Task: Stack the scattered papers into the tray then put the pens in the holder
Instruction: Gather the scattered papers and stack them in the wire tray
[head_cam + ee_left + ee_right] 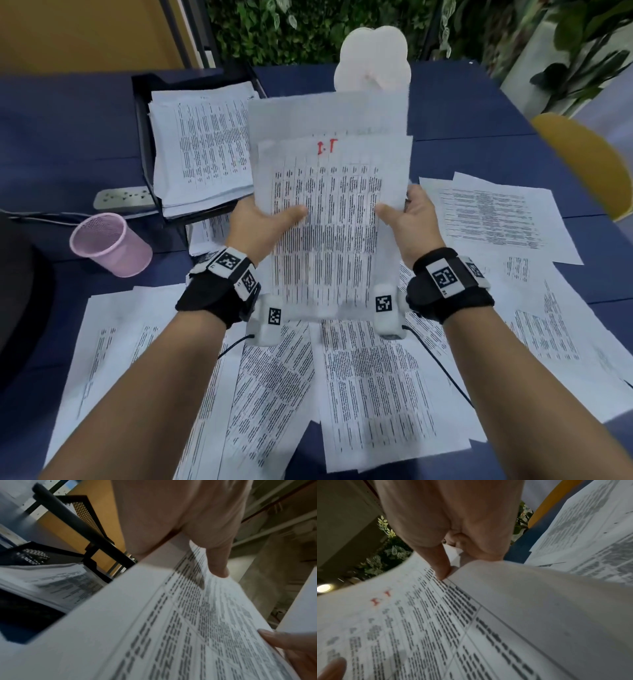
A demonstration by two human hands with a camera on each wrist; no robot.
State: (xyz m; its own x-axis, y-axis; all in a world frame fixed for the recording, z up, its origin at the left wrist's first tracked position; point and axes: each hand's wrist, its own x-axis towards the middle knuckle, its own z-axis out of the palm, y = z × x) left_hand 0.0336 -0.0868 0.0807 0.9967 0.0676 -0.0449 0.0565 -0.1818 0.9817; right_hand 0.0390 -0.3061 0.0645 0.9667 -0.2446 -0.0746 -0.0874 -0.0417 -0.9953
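Both hands hold a bunch of printed sheets [329, 212] upright above the table. My left hand [263, 219] grips its left edge, thumb on the front; my right hand [407, 216] grips the right edge the same way. The top sheet carries red marks near its head. In the left wrist view my thumb presses the held sheets [171, 628]; in the right wrist view the thumb pinches the held sheets [436, 628] too. A black tray [145, 137] at the back left holds a paper stack [202, 150]. A pink mesh holder [109, 245] lies tipped at left. No pens show.
Several loose printed sheets [376, 387] cover the dark blue table [61, 137] in front and to the right. A grey power strip [125, 198] lies beside the tray. A white plush object [373, 58] stands behind the held sheets. A yellow chair [582, 161] is at right.
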